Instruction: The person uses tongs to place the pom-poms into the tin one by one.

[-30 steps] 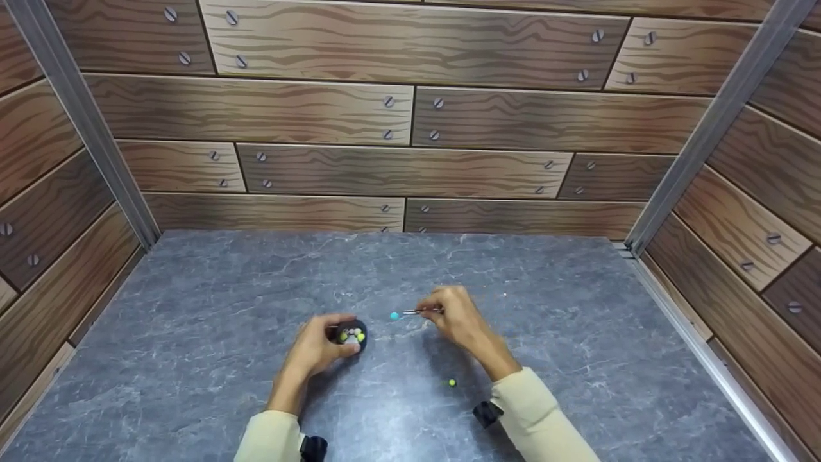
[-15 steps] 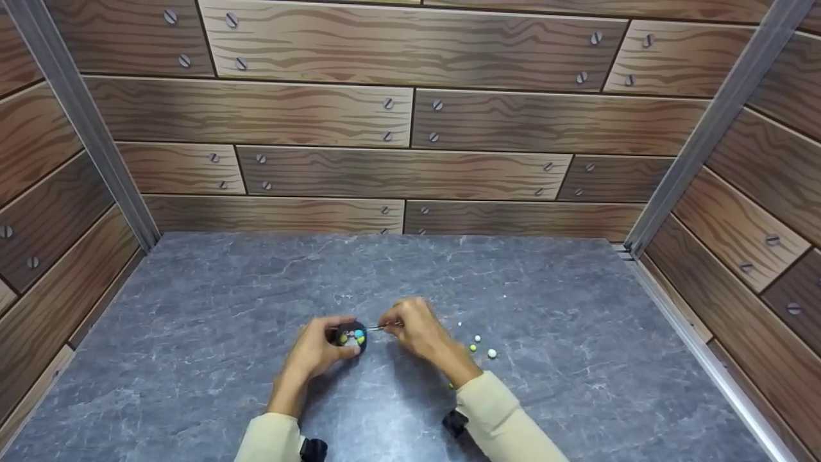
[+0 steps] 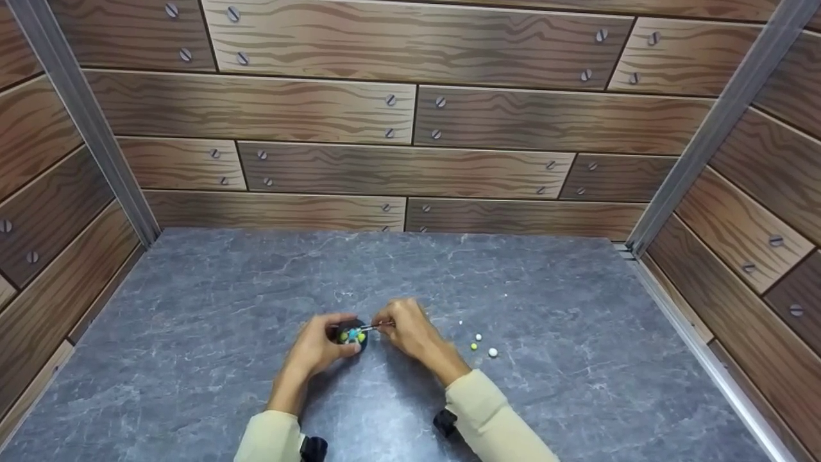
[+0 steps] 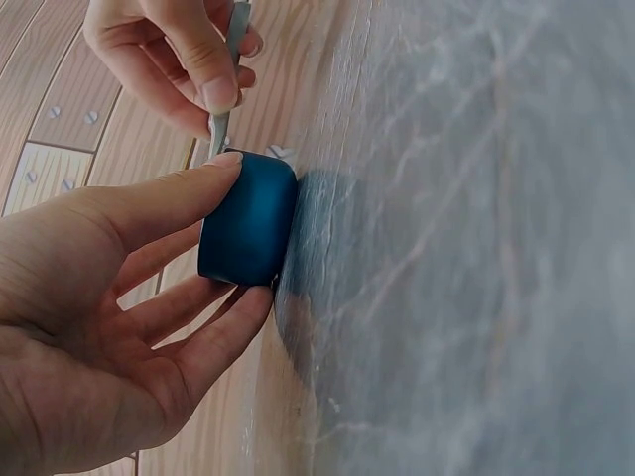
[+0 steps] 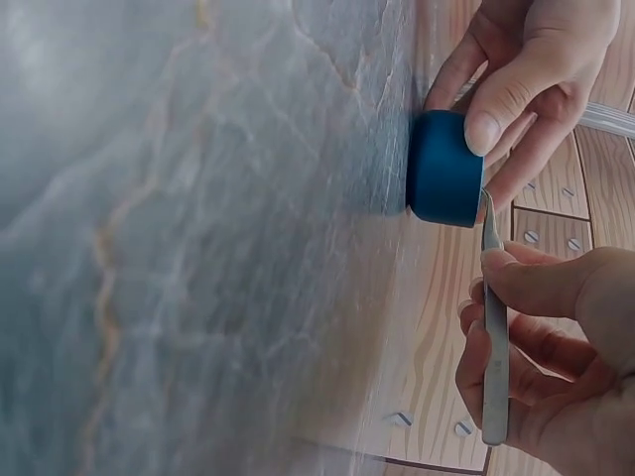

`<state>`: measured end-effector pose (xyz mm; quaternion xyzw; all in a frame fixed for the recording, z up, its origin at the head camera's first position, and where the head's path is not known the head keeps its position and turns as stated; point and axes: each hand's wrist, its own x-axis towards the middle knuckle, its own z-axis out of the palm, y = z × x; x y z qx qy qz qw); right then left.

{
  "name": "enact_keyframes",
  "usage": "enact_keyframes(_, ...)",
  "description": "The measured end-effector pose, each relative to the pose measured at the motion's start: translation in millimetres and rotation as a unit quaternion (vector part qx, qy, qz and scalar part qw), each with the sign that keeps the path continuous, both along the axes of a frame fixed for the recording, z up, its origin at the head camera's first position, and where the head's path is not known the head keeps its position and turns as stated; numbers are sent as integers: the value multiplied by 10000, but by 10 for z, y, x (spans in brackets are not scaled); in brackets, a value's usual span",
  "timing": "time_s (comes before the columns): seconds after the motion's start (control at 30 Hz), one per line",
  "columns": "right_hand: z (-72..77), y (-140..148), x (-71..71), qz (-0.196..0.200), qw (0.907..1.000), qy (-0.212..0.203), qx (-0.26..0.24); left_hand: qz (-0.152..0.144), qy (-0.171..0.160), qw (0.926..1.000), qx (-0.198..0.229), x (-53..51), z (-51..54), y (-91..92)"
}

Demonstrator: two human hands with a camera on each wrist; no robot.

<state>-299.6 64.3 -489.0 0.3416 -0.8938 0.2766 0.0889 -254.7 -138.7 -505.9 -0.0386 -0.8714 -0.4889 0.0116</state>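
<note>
L hand (image 3: 317, 346) grips blue cup (image 4: 248, 218), thumb & fingers curled round its wall; cup upright on marbled tabletop (image 3: 224, 289), colored balls (image 3: 353, 335) w/in. R hand (image 3: 410, 327) pinches metal tweezers (image 5: 495, 397), tips at cup rim. Loose white balls (image 3: 492, 352) & yellow-green ball (image 3: 474, 346) lie R of R hand.

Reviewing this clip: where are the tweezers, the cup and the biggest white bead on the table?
Tweezers (image 5: 495, 359): right wrist view, middle of the shaft.
Cup (image 4: 250, 223): left wrist view, outer side wall.
Biggest white bead (image 3: 492, 352): head view, visible middle.
</note>
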Motion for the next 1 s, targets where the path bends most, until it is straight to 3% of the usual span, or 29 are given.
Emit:
enact_keyframes(0.27, 66, 40, -2, -44, 9999, -118, -76, -24, 46, 10000, 6, -18, 17, -4)
enact_keyframes(0.47, 170, 227, 7, 23, 9997, 58, -219, -13, -6, 10000, -27, -17, 5, -3)
enact_keyframes(0.63, 282, 450, 35, -5, 9993, 225, -286, -8, -73, 10000, 15, -11, 2, 2)
enact_keyframes(0.87, 392, 851, 92, -17, 9997, 52, -242, 45, -177, 9998, -60, 8, 1, 0)
enact_keyframes(1.0, 445, 1126, 123, -266, 9994, 23, -218, 20, -134, 9999, -62, 3, 12, -8)
